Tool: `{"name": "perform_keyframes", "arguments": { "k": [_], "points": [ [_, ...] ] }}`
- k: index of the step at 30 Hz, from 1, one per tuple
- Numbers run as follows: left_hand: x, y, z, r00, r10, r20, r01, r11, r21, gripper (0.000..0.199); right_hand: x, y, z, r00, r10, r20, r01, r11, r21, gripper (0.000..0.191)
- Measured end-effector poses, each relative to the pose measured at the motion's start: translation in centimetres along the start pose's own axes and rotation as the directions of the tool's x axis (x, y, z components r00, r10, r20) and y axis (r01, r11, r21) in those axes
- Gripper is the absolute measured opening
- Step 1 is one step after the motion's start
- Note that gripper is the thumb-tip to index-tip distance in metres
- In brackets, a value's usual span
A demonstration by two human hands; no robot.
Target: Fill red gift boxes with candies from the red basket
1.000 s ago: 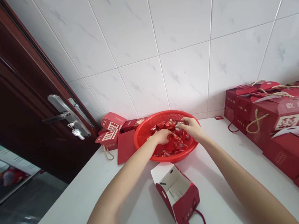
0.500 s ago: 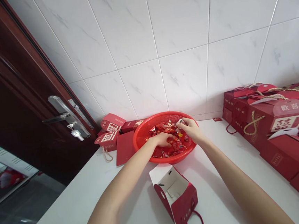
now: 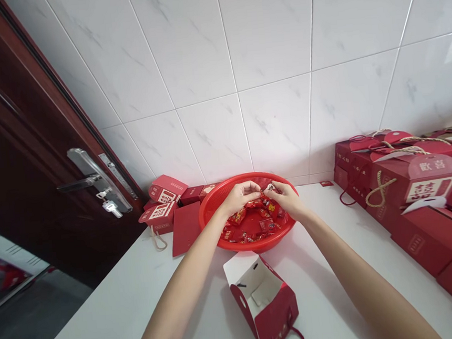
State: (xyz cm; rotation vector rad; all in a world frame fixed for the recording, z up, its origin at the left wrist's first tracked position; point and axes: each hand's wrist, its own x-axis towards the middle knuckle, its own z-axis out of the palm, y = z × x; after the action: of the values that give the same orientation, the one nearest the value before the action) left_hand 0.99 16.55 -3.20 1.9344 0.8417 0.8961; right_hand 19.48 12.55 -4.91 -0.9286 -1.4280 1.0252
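"Where's the basket (image 3: 256, 247)?"
"Near the white surface's (image 3: 363, 226) back edge, by the wall (image 3: 281, 122), sweets (image 3: 268, 224) inside; open box (image 3: 278, 312) in front."
"Hands?"
"Right hand (image 3: 290, 200) pinches a sweet (image 3: 271, 187); left hand (image 3: 238, 197) curled, contents unclear."
"Room?"
"White shows between basket and stacked boxes (image 3: 401, 186); door (image 3: 19, 156) beyond left edge."

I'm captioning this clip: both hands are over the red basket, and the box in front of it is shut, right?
No, the box is open, its pale inside showing in the head view; the left hand and right hand are over the red basket.
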Motion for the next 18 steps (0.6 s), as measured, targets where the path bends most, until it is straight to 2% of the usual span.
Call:
{"name": "perform_keyframes", "arguments": {
  "k": [1,3,5,7,9,12,15,18],
  "points": [
    [0.0,0.0,0.0,1.000,0.011,-0.006,-0.012,0.998,-0.059,0.027,0.0,0.0,0.0,1.000,0.006,0.018,-0.007,0.999,0.036,0.036],
    [-0.1,0.1,-0.1,1.000,-0.008,-0.011,0.007,0.999,-0.047,0.026,0.1,0.0,-0.1,0.999,0.032,0.040,-0.035,0.995,0.093,0.037],
    [-0.2,0.1,-0.3,0.993,-0.122,-0.004,0.121,0.981,0.151,0.022,0.1,-0.1,-0.1,0.998,0.056,0.020,-0.058,0.991,0.117,0.036],
    [-0.5,0.0,-0.8,0.954,-0.299,-0.017,0.278,0.862,0.423,0.021,0.0,-0.2,0.0,0.998,0.056,-0.040,-0.051,0.992,0.113,0.034],
    [-0.8,-0.4,-1.5,0.888,-0.455,-0.068,0.397,0.683,0.613,0.016,0.0,-0.3,0.1,0.995,0.043,-0.085,-0.034,0.995,0.096,0.032],
    [-1.2,-1.0,-2.6,0.805,-0.568,-0.174,0.502,0.495,0.709,0.006,-0.1,-0.2,0.1,0.996,0.036,-0.086,-0.032,0.998,0.054,0.032],
    [-1.3,-1.6,-3.1,0.755,-0.601,-0.264,0.548,0.355,0.757,0.019,-0.1,0.0,0.2,0.997,0.028,-0.075,-0.028,1.000,0.004,0.031],
    [-1.2,-2.0,-2.9,0.713,-0.654,-0.252,0.543,0.287,0.789,0.038,-0.1,0.2,0.1,0.997,0.007,-0.077,-0.009,1.000,-0.029,0.030]
  ]
}}
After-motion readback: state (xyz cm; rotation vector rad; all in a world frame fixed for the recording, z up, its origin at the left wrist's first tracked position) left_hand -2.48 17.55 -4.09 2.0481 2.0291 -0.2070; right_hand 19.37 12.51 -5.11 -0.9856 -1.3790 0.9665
